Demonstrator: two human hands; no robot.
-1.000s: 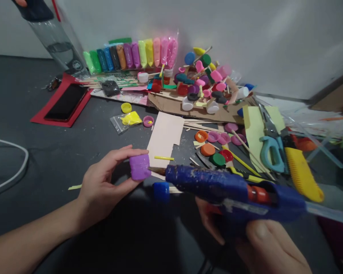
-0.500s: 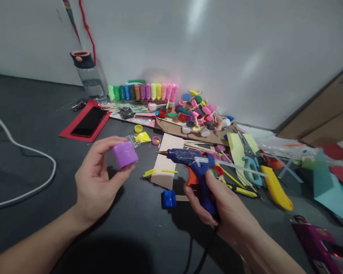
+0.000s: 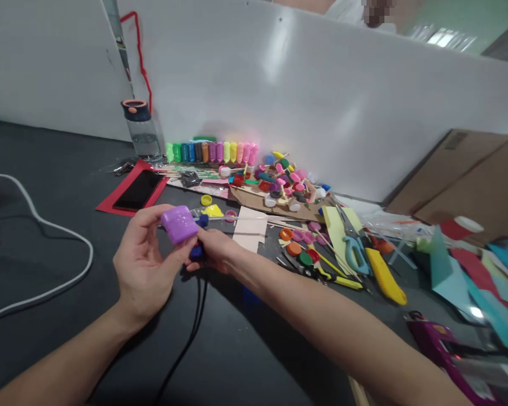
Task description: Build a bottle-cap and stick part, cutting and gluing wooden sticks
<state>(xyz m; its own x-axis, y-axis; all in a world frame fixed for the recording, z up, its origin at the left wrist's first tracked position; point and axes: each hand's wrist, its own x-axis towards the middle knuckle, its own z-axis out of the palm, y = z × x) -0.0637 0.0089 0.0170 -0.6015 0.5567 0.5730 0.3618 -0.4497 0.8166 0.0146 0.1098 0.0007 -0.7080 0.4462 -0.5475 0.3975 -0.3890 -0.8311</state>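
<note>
Between the thumb and fingers of my left hand (image 3: 141,265) is a glossy purple block (image 3: 179,224), rounded at its edges; its kind I cannot make out. My right hand (image 3: 211,248) grips a blue glue gun (image 3: 198,251), mostly hidden behind the block and my fingers. The nozzle does not show; a clear glue stick (image 3: 237,217) juts from the gun's back to the right. A black cord (image 3: 190,332) hangs below it. Beyond the hands are a pale card strip (image 3: 250,224) and a packet of yellow clay (image 3: 212,211). A blue piece (image 3: 251,295) is mostly covered by my right forearm.
A water bottle (image 3: 143,132) and a phone (image 3: 138,189) on red card stand at back left. Clay sticks (image 3: 211,152) line the white panel. Blue-handled scissors (image 3: 355,254), a yellow cutter (image 3: 385,276) and a purple device (image 3: 440,349) lie right. A white cable (image 3: 74,234) curves at left.
My right hand has brought the glue gun leftward, behind the purple block. The left hand stays almost in place, the block slightly turned. The camera view has tilted up.
</note>
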